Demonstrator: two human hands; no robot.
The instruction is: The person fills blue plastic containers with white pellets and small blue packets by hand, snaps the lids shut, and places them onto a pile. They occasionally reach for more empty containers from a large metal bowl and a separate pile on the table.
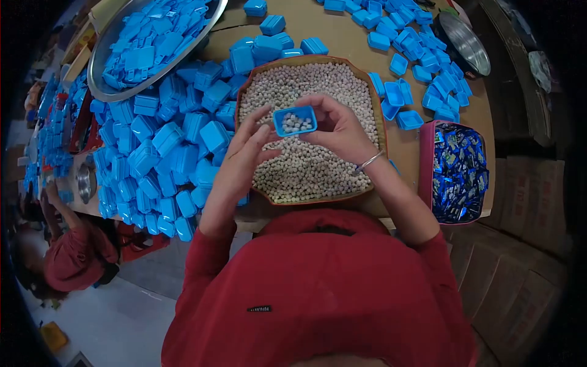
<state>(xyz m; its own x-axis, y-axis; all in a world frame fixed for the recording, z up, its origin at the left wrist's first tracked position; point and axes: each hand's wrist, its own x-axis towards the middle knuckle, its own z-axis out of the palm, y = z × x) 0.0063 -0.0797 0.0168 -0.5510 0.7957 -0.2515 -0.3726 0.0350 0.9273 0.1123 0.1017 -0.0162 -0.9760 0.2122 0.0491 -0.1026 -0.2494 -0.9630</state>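
Observation:
My right hand (341, 126) pinches a small open blue plastic box (291, 112) by its right end. Several small pale round balls lie in the box. My left hand (246, 150) is at the box's left side, fingers apart and stretched toward it; whether the fingertips touch it is hard to tell. Both hands are above a wide shallow tray (380, 125) full of the same pale balls (306, 174).
Closed blue boxes (177, 147) are heaped at left, below a metal basin (98, 82) of flat blue parts. Open blue boxes (409, 119) lie at right, near a pink-edged container (426, 165) of shiny blue packets and a metal bowl (465, 43). Another person (79, 251) sits at far left.

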